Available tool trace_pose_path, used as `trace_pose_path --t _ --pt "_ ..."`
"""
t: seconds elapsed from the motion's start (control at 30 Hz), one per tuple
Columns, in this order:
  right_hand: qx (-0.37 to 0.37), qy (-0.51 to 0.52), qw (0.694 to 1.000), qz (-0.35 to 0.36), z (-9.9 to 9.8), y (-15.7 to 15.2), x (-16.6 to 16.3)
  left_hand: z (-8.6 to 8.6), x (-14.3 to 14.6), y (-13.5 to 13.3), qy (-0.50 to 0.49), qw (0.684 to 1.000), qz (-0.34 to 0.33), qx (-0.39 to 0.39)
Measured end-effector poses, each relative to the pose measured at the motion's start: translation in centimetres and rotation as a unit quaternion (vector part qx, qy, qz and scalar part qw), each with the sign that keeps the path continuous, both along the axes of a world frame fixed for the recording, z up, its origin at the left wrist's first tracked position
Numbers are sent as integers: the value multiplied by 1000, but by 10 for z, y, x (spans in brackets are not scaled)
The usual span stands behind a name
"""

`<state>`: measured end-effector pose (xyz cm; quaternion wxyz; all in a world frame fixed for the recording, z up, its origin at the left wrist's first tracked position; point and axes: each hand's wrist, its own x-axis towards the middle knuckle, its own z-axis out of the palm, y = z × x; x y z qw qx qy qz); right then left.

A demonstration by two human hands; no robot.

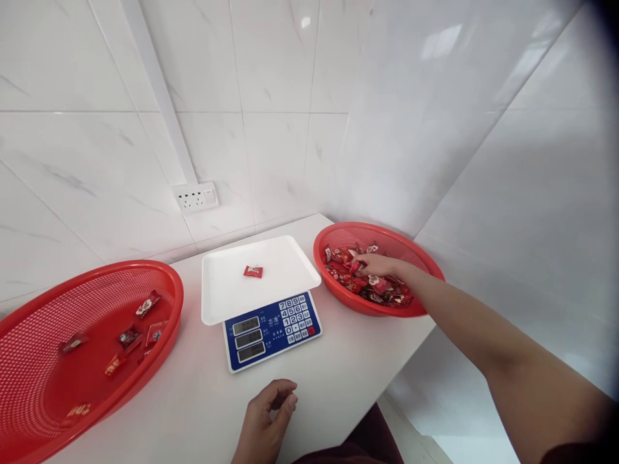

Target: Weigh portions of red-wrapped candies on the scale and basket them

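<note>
My right hand [374, 264] reaches into the right red basket [333, 283], its fingers closed on a red-wrapped candy [355, 266] above a heap of wrapped candies [380, 285]. My left hand [267, 415] is over the table in front of the scale, loosely curled, with a gap between thumb and index finger and nothing in it. One red-wrapped candy [253, 272] lies on the white pan [285, 264] of the digital scale [273, 328]. The scale's blue panel has number keys and three small displays, whose top reading looks like 0.004.
A larger red basket [167, 283] on the left holds several wrapped candies [128, 336] spread apart. All stand on a white table [203, 399] against tiled walls. A socket plate [196, 197] is on the back wall. The table's right edge runs below the right basket.
</note>
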<state>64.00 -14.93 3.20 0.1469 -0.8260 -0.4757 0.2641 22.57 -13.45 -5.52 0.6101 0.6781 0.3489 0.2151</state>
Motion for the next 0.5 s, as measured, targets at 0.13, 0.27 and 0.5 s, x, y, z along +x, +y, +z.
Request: trace_pose_path --t 0.13,0.27,0.5 --pt "91 89 988 -83 11 -18 2 -2 1 -2 1 1000 -4 -8" --pt "159 163 960 -162 15 -24 -4 -4 2 -3 -2 1000 -4 -9" --pt "241 247 907 -243 31 -19 -20 -2 1 -1 3 1000 -17 -8"
